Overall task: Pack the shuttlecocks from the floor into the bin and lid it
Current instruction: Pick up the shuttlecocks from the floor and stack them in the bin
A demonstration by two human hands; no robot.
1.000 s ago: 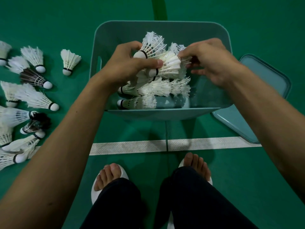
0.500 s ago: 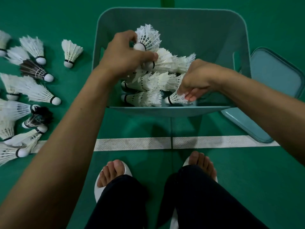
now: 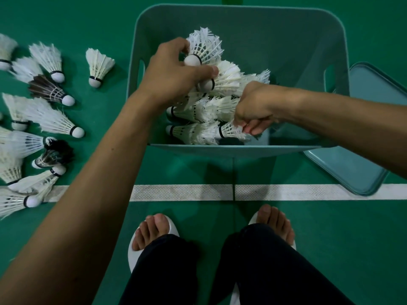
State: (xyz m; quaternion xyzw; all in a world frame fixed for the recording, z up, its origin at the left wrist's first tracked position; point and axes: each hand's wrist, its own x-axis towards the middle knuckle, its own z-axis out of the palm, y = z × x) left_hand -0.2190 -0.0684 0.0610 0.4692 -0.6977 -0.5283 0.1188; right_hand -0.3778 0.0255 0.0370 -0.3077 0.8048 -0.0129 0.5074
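Head view: left hand [image 3: 174, 77] grips spare white feather shuttlecocks [image 3: 206, 48] over teal plastic bin [image 3: 277, 38]. Right hand [image 3: 253, 110] pinches one, likely stacking.

Dim overhead light, soft shadows, edges bowed

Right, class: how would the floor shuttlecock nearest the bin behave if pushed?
That shuttlecock is probably very light: mostly thin feathers. Its cone shape and small round cork suggest it rolls in a curve. Thin feathers likely crush easily.
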